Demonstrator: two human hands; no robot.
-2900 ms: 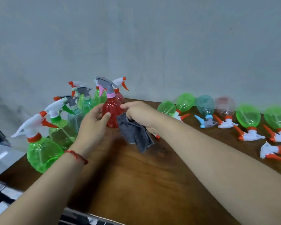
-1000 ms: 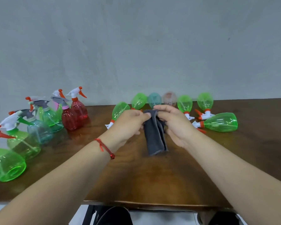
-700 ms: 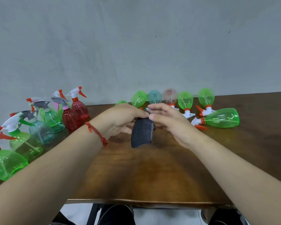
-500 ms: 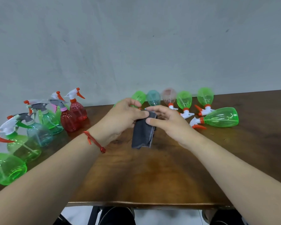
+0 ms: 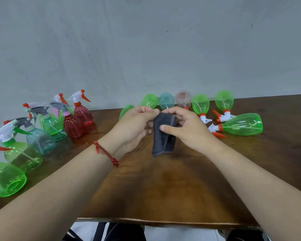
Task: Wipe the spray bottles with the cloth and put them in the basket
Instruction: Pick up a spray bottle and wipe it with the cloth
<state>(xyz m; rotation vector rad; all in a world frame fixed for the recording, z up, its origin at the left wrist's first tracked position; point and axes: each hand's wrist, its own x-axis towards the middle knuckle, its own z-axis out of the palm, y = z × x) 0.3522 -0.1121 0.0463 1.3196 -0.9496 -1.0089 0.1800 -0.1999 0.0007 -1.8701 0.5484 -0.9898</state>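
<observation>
Two hands meet at the centre of the frame: the left hand (image 5: 134, 126) and right hand (image 5: 186, 129) both pinch the top of a folded dark grey cloth (image 5: 163, 140) hanging over the brown wooden worktop (image 5: 163, 188). Translucent plastic spray bottles (image 5: 40, 138) stand at the left; lying bottles (image 5: 241, 125) line the upper right.

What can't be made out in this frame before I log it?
- Basket: nowhere in the head view.
- Leftmost green bottle: spray head cut off by the frame's left edge.
- Green lying bottle: mostly hidden behind the left hand.
- Teal lying bottle: spray head hidden behind the right hand.
- Cloth: top edge covered by the fingers of both hands.
</observation>
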